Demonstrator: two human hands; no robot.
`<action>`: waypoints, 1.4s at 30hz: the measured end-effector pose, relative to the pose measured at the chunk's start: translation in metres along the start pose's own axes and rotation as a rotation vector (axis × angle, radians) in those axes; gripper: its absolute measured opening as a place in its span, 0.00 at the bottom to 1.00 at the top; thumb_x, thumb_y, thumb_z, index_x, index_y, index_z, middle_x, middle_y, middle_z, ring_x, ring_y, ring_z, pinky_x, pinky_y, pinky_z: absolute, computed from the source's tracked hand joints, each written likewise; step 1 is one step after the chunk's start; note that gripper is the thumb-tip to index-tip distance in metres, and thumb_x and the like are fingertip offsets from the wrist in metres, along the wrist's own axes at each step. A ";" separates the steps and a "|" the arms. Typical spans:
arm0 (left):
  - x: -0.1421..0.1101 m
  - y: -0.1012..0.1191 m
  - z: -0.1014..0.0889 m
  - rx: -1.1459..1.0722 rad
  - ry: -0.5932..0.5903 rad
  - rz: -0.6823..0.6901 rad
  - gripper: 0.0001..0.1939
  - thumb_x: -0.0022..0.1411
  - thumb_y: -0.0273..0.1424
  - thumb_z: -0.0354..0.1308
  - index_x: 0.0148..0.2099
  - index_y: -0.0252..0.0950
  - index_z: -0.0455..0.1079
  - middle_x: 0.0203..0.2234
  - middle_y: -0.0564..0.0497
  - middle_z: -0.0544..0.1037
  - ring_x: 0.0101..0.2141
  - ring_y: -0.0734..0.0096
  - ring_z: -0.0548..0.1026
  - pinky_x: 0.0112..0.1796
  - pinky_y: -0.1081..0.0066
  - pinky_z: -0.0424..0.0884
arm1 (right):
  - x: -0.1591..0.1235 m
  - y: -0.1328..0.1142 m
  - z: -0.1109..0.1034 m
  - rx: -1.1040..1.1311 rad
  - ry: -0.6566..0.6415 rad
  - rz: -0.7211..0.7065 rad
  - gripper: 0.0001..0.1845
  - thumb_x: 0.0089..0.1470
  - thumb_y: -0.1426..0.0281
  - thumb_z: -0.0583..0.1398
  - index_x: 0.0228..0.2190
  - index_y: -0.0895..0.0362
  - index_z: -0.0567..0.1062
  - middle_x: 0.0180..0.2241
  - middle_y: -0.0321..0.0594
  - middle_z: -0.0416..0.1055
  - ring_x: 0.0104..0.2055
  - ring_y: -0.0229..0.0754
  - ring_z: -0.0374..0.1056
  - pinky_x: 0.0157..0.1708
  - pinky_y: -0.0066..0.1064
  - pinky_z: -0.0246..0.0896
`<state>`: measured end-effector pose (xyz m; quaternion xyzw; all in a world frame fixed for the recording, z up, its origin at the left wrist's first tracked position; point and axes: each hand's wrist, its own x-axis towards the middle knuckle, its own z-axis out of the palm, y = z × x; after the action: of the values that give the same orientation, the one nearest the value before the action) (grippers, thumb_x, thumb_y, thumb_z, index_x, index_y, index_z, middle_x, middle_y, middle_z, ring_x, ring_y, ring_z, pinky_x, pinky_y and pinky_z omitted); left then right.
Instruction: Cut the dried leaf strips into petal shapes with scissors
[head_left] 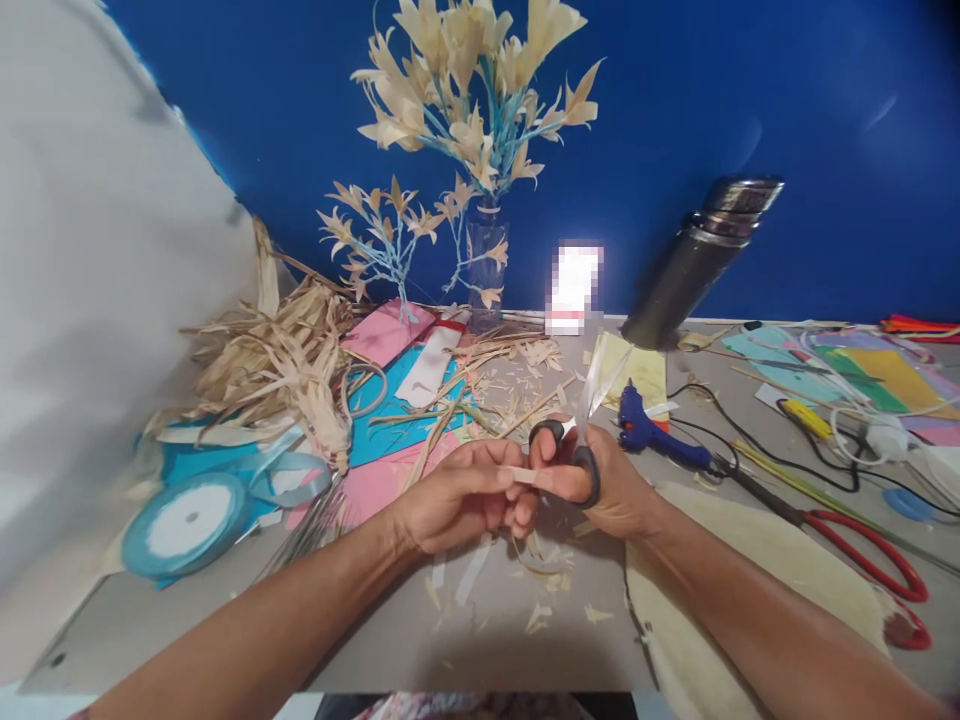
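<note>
Near the middle of the table, my left hand pinches a small pale strip, which looks like a piece of dried husk. My right hand has its fingers through the black handles of a pair of scissors. Their blades point up and away from me, slightly apart. The right fingertips also meet the strip's other end, so both hands are close together. Below them lie small pale scraps on the grey tabletop.
Left are dried corn husks and a blue ribbon spool. Behind stand husk flowers in a glass bottle and a dark flask. Right lie a blue glue gun, its cord and red-handled scissors.
</note>
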<state>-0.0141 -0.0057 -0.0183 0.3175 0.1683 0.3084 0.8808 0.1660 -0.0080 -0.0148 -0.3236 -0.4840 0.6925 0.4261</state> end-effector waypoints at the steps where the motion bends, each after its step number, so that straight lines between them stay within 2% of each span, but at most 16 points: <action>1: 0.000 0.000 0.000 -0.008 0.009 0.004 0.16 0.53 0.39 0.66 0.30 0.33 0.67 0.23 0.48 0.73 0.25 0.67 0.72 0.29 0.67 0.68 | 0.000 0.000 0.001 0.051 -0.038 0.018 0.17 0.45 0.67 0.70 0.28 0.57 0.66 0.24 0.33 0.70 0.24 0.40 0.71 0.24 0.31 0.66; 4: 0.001 -0.001 0.003 0.049 0.082 0.018 0.19 0.51 0.43 0.67 0.33 0.32 0.68 0.25 0.47 0.75 0.26 0.66 0.74 0.29 0.67 0.70 | -0.001 -0.001 0.002 0.093 -0.113 0.058 0.17 0.48 0.67 0.69 0.29 0.56 0.64 0.22 0.35 0.73 0.23 0.43 0.73 0.25 0.36 0.70; 8: 0.003 -0.004 0.004 0.154 0.192 0.020 0.14 0.51 0.33 0.69 0.29 0.32 0.67 0.21 0.50 0.74 0.22 0.73 0.72 0.27 0.73 0.68 | -0.004 -0.005 0.002 -0.015 -0.080 0.081 0.17 0.47 0.69 0.70 0.29 0.57 0.65 0.21 0.35 0.75 0.24 0.40 0.73 0.26 0.30 0.69; 12: 0.001 -0.004 0.002 0.150 0.124 -0.011 0.14 0.52 0.34 0.67 0.28 0.32 0.67 0.21 0.49 0.74 0.22 0.71 0.73 0.28 0.71 0.69 | -0.005 -0.008 0.004 -0.046 -0.077 0.086 0.16 0.47 0.69 0.69 0.28 0.56 0.65 0.21 0.36 0.75 0.22 0.39 0.73 0.24 0.28 0.68; 15: 0.000 -0.001 0.002 0.048 0.076 -0.008 0.16 0.54 0.38 0.66 0.27 0.33 0.66 0.23 0.47 0.75 0.25 0.67 0.75 0.31 0.67 0.71 | -0.004 -0.006 0.004 0.043 -0.090 0.074 0.17 0.47 0.68 0.69 0.29 0.55 0.65 0.20 0.35 0.73 0.23 0.43 0.73 0.24 0.33 0.70; 18: 0.000 -0.001 0.004 0.023 0.085 0.051 0.22 0.51 0.48 0.66 0.31 0.32 0.68 0.27 0.46 0.76 0.29 0.62 0.76 0.32 0.64 0.73 | -0.003 -0.002 0.001 0.115 -0.121 0.070 0.17 0.47 0.67 0.69 0.30 0.55 0.65 0.21 0.33 0.72 0.22 0.43 0.73 0.26 0.37 0.70; 19: 0.000 -0.003 0.005 0.059 0.109 0.071 0.23 0.49 0.48 0.67 0.32 0.32 0.69 0.28 0.46 0.76 0.28 0.63 0.76 0.31 0.65 0.72 | -0.003 -0.001 0.000 0.105 -0.115 0.071 0.17 0.47 0.68 0.69 0.30 0.55 0.65 0.21 0.33 0.72 0.22 0.42 0.72 0.25 0.36 0.70; 23: -0.001 -0.008 0.004 0.205 0.236 0.075 0.16 0.49 0.34 0.71 0.29 0.32 0.68 0.23 0.49 0.77 0.24 0.73 0.75 0.29 0.74 0.69 | -0.004 0.001 -0.001 -0.038 -0.041 0.046 0.17 0.43 0.73 0.70 0.30 0.57 0.67 0.22 0.34 0.73 0.24 0.38 0.71 0.25 0.28 0.66; 26: -0.002 -0.006 0.002 0.216 0.178 0.044 0.16 0.50 0.32 0.71 0.27 0.32 0.65 0.23 0.48 0.78 0.26 0.71 0.76 0.29 0.75 0.70 | -0.004 0.000 0.001 -0.044 -0.053 0.036 0.14 0.44 0.75 0.68 0.29 0.57 0.67 0.21 0.34 0.73 0.23 0.37 0.69 0.25 0.26 0.65; 30: -0.002 0.001 0.002 0.201 0.079 0.070 0.18 0.47 0.30 0.72 0.28 0.33 0.63 0.28 0.46 0.80 0.31 0.67 0.78 0.32 0.72 0.72 | -0.002 0.002 0.002 0.108 -0.058 -0.002 0.12 0.48 0.72 0.67 0.28 0.56 0.67 0.20 0.32 0.70 0.21 0.38 0.69 0.23 0.29 0.65; 33: 0.000 0.000 0.005 0.159 0.112 0.111 0.21 0.44 0.32 0.75 0.34 0.34 0.66 0.31 0.48 0.79 0.33 0.66 0.78 0.34 0.70 0.73 | 0.000 0.004 0.001 0.132 -0.040 -0.029 0.12 0.48 0.72 0.68 0.28 0.56 0.67 0.20 0.32 0.70 0.21 0.38 0.69 0.23 0.29 0.65; 37: -0.001 -0.007 0.004 0.192 0.214 0.111 0.14 0.51 0.33 0.71 0.32 0.32 0.68 0.26 0.50 0.78 0.27 0.73 0.76 0.32 0.73 0.71 | -0.002 0.003 0.002 0.038 -0.010 -0.027 0.14 0.45 0.74 0.69 0.28 0.57 0.69 0.21 0.32 0.71 0.22 0.36 0.69 0.24 0.27 0.64; 42: -0.003 -0.004 0.000 0.210 0.116 0.058 0.15 0.51 0.34 0.70 0.29 0.31 0.68 0.26 0.45 0.79 0.28 0.71 0.76 0.31 0.74 0.69 | -0.003 0.004 0.001 0.078 -0.049 0.027 0.13 0.47 0.72 0.68 0.28 0.57 0.68 0.21 0.33 0.71 0.22 0.37 0.68 0.25 0.28 0.64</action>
<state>-0.0147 -0.0094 -0.0206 0.3943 0.2412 0.3324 0.8221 0.1649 -0.0121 -0.0184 -0.2961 -0.4626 0.7241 0.4171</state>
